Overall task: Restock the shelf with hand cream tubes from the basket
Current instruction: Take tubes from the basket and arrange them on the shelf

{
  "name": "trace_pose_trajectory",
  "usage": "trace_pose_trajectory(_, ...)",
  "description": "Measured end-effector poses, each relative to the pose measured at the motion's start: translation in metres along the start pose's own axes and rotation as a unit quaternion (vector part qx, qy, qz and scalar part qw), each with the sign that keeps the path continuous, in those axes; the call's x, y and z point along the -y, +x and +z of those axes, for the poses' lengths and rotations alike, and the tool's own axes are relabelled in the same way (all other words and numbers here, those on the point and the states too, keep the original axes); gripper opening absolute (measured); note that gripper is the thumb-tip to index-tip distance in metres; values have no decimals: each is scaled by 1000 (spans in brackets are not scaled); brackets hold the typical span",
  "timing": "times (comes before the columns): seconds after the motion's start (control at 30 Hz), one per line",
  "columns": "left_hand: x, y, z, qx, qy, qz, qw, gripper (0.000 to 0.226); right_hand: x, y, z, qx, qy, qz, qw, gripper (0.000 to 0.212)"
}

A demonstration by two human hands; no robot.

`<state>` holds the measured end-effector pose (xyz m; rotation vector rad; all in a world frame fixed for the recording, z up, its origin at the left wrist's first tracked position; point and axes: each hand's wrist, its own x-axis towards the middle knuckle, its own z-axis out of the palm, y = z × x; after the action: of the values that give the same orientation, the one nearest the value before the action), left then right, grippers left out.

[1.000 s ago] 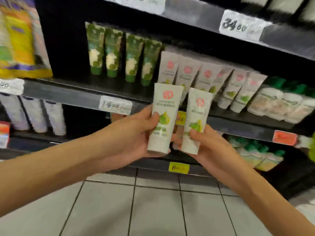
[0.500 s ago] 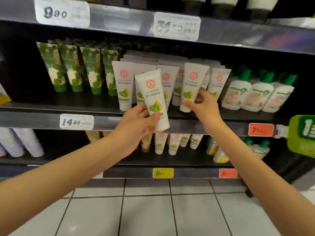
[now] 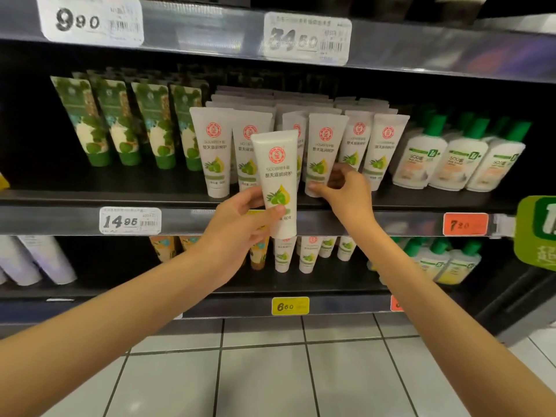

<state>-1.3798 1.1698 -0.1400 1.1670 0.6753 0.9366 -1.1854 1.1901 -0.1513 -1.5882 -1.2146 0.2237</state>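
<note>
One tube (image 3: 323,145) now stands shelved, pinched in right hand (image 3: 349,197) grip; left hand (image 3: 237,227) clasps second tube (image 3: 278,176).

Pale floor tiles (image 3: 264,380) are laid below the dark shelf unit (image 3: 60,219); price labels (image 3: 130,221) are fixed along its grey edges.

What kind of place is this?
Most likely a shop, in the skin-care aisle. Price tags such as the 14.95 tag sit on the shelf edge, and many same-looking hand cream tubes stand in rows. The left hand holds a spare tube; the right hand grips a shelved tube.
</note>
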Motion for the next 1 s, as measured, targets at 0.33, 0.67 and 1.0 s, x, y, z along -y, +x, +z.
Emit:
trace_pose_trajectory(0.33, 1, 5, 13, -33, -11, -3, 999, 34, 20, -37, -22, -35, 86, 15, 996, 32)
trace_pose_trajectory(0.67, 2, 19, 47, 72, 1, -49, 996, 25, 8, -71, -47, 106, 58, -24, 992, 31)
trace_pose_trajectory(1.0, 12, 11, 12, 12, 58, -79, 995, 25, -19, -12, -52, -34, -80, -2, 996, 35)
